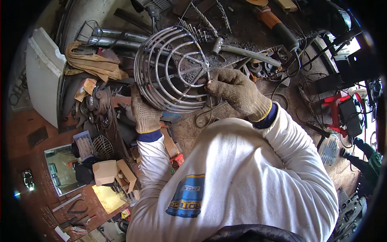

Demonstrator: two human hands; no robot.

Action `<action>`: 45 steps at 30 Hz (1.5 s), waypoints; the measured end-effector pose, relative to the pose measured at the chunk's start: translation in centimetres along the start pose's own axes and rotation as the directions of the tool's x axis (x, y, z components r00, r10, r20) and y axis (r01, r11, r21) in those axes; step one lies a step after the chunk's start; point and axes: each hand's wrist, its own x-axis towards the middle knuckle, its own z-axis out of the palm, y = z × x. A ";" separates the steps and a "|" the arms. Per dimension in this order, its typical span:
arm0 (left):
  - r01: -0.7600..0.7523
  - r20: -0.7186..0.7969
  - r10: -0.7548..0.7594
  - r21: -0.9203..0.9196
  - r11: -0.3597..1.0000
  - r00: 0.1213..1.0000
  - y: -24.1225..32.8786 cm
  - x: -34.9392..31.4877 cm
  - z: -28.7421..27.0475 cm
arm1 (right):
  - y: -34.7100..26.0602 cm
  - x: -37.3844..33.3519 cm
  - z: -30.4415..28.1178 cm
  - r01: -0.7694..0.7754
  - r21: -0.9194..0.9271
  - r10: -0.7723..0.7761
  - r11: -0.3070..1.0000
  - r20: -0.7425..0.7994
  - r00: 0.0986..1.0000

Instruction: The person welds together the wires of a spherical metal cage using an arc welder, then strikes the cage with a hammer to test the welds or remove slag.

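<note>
A dome-shaped metal wire cage (155, 66), built of round rods in rings joined by ribs, is held up in front of me, tilted. My left hand (144, 113), in a tan knitted glove, grips its lower left side, with the fingertips partly hidden behind the rings. At the cage's right side, my right hand (238, 90), gloved alike, has thumb and fingers pinched together on a rod below the hub where the ribs meet. A bare fingertip pokes through this glove. Behind the cage, a hammer (250, 54) lies on the dark workbench (246, 26).
An orange angle grinder (274, 24) and several short metal rods (203, 20) lie on the bench. Leftward are shiny tubes (117, 36), a tan cloth (90, 62) and piled scrap parts. A cardboard box (109, 171) stands lower left, and a red stool (334, 111) is on the right.
</note>
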 end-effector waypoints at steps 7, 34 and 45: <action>-0.093 -0.077 0.095 0.035 0.995 0.992 0.2 1.4 -1.0 | 2.6 -0.9 -4.8 0.044 0.229 -0.014 0.973 -0.131 0.991; -0.306 0.070 0.452 0.825 0.475 0.889 -2.2 -0.8 3.7 | -8.5 -13.5 -37.1 -0.113 -0.826 -0.826 0.553 -0.561 0.054; -0.081 -0.211 0.150 0.303 0.950 0.966 -2.6 -0.3 5.6 | -12.6 -13.0 -39.1 -0.582 -0.442 -0.594 0.682 -0.799 -0.089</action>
